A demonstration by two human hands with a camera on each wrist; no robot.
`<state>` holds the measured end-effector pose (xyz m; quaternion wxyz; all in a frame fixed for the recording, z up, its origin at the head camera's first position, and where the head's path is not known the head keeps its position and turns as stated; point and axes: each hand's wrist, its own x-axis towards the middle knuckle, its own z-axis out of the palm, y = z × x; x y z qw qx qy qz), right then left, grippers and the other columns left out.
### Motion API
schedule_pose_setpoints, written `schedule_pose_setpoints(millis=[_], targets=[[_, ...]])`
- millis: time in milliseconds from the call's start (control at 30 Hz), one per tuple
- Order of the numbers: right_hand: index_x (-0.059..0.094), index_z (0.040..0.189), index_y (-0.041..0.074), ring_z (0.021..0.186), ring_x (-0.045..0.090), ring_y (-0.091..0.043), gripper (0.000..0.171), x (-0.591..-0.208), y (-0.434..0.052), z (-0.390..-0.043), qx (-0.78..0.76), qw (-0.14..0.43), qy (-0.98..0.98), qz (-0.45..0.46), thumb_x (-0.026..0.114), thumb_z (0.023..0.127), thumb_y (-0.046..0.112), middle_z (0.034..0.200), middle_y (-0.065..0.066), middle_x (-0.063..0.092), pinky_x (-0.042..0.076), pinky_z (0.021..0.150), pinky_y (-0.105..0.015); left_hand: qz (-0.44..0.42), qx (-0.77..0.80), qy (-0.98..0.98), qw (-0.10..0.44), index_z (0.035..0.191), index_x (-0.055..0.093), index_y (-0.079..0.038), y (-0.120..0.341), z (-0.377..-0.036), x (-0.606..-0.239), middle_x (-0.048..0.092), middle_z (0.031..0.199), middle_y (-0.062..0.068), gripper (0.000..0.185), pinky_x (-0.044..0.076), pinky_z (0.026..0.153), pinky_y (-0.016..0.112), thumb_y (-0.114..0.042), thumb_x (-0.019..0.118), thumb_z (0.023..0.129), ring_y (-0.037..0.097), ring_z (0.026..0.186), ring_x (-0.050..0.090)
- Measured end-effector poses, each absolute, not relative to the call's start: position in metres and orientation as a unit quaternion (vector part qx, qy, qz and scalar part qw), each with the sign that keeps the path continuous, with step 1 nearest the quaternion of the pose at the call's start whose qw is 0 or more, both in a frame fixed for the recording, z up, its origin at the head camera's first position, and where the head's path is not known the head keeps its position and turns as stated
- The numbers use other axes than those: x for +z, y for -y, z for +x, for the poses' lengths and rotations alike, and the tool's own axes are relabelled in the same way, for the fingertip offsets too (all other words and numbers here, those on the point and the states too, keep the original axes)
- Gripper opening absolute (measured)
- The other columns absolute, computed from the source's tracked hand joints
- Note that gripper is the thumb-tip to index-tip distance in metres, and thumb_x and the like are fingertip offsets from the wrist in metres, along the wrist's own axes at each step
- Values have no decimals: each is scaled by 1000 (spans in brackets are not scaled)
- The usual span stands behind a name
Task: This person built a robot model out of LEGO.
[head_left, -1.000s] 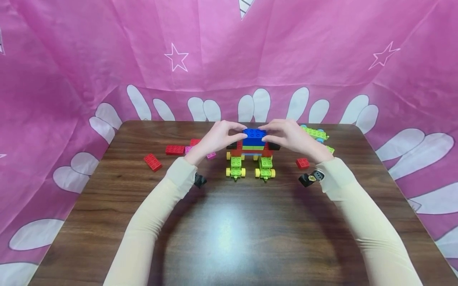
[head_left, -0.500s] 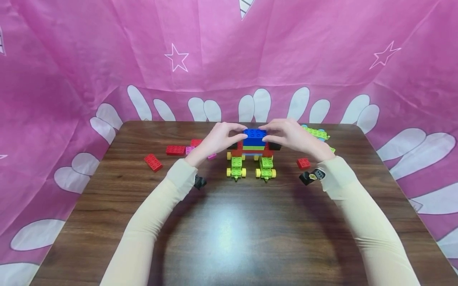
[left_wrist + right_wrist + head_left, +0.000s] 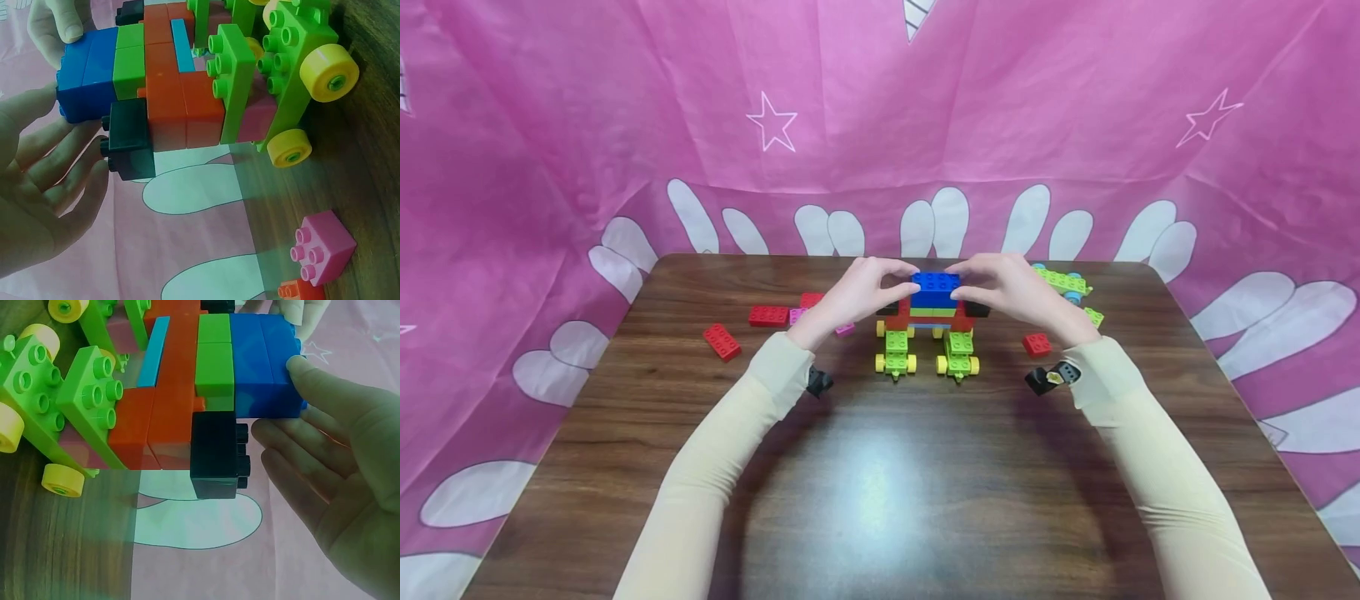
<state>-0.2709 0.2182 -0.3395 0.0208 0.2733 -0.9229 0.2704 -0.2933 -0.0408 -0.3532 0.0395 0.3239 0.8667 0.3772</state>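
Observation:
A toy vehicle of building blocks stands in the middle of the head view. Two stacked blue blocks (image 3: 936,292) top it, above green blocks (image 3: 129,72), red blocks (image 3: 165,112) and a light-blue strip (image 3: 154,353). Black blocks (image 3: 214,453) jut out at both sides. Below are lime-green wheeled bases (image 3: 897,350) with yellow wheels (image 3: 329,72). My left hand (image 3: 859,292) pinches the left end of the blue blocks between thumb and fingers. At their right end, my right hand (image 3: 1003,287) holds them the same way. Some fingertips are hidden behind the blocks.
Red blocks (image 3: 722,341) and pink blocks (image 3: 324,247) lie left of the vehicle on the wooden table (image 3: 880,533). To the right are a small red block (image 3: 1037,344) and a lime-green wheeled base (image 3: 1062,281). A pink curtain (image 3: 850,100) hangs behind the table.

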Motion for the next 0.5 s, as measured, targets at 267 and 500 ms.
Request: schedule_pose_setpoints(millis=[267,500], targets=[[68,127,16,97,70,-16,42,-342,-219,-270,278,19,923,267,74,89,32,112,-3,75,60,83,-38,318,382,-867,39,130,65,-9,41,-291,-357,70,127,9,40,51,105,40,-31,65,96,21,117,65],[67,128,14,94,71,-16,42,-342,-219,-269,264,34,922,280,73,90,30,111,-5,76,60,80,-36,328,364,-871,28,131,64,-8,39,-290,-357,69,129,9,40,51,106,38,-30,64,97,21,119,64]])
